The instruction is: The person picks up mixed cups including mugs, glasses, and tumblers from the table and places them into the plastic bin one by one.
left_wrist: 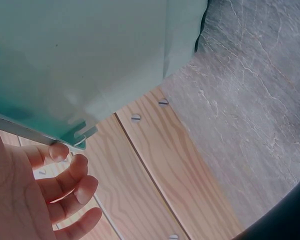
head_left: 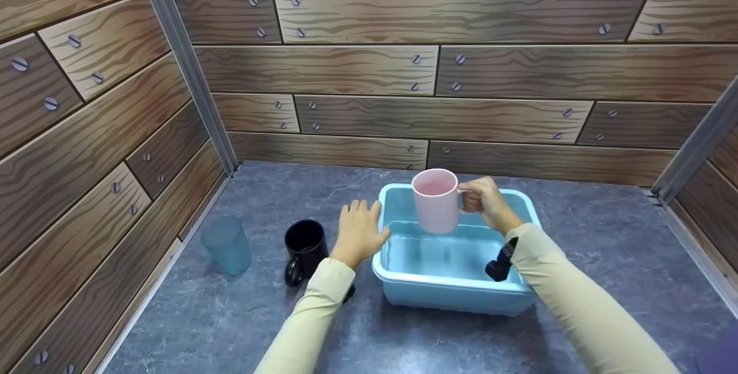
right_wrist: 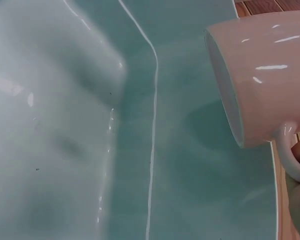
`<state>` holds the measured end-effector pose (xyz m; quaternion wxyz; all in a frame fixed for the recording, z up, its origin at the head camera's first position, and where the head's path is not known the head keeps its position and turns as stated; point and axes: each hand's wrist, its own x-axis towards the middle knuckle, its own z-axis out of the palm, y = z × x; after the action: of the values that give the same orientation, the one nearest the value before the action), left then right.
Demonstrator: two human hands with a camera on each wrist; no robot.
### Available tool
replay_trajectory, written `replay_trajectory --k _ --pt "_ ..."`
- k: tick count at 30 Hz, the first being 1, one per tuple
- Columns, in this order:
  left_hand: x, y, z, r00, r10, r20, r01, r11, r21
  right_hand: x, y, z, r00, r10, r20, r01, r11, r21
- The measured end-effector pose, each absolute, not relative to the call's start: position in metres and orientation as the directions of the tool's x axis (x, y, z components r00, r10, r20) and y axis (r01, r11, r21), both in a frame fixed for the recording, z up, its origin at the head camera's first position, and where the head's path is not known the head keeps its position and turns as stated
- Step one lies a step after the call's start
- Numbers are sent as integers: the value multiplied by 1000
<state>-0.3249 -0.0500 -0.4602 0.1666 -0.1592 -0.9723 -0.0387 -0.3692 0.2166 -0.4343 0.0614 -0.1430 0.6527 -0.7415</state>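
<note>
My right hand (head_left: 484, 201) grips the handle of a pink mug (head_left: 436, 204), fingers curled through it. The mug is upright above a light blue basin (head_left: 455, 293) and overlaps its far side in the head view. Pink mug (right_wrist: 270, 75) and handle show at the right of the right wrist view, over the basin's inner wall (right_wrist: 210, 165). My left hand (head_left: 360, 235) holds the basin's left rim, thumb over the edge. In the left wrist view the fingers (left_wrist: 72, 180) curl loosely beneath the rim (left_wrist: 25, 132); the thumb is hidden there.
A black mug (head_left: 305, 247) stands left of my left hand, its handle toward me. Farther left is a translucent blue cup (head_left: 226, 245). Wood-patterned panels (head_left: 369, 68) wall the back and sides of the grey marbled tabletop (head_left: 190, 322). A purple shape (head_left: 720, 351) shows at the bottom right.
</note>
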Motion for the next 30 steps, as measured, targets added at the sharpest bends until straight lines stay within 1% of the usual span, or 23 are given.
replay_trajectory --k 6,12,20,25,30 --pt "-325 -50 -460 -890 296 346 324 946 24 -372 213 -438 -959 -266 95 -70 -101 -992" --pt "-325 -50 -460 -889 291 353 321 947 30 -374 208 -445 -950 -300 83 -59 -86 -995" --pt "-325 -50 -461 -894 288 343 323 945 47 -375 204 -456 -935 -352 50 -18 -94 -995" --pt "-325 -50 -460 -902 283 326 316 947 52 -377 203 -459 -935 -354 17 22 -106 -994" --pt "-324 -50 -458 -906 289 310 321 945 59 -378 204 -462 -929 -369 14 29 -110 -993"
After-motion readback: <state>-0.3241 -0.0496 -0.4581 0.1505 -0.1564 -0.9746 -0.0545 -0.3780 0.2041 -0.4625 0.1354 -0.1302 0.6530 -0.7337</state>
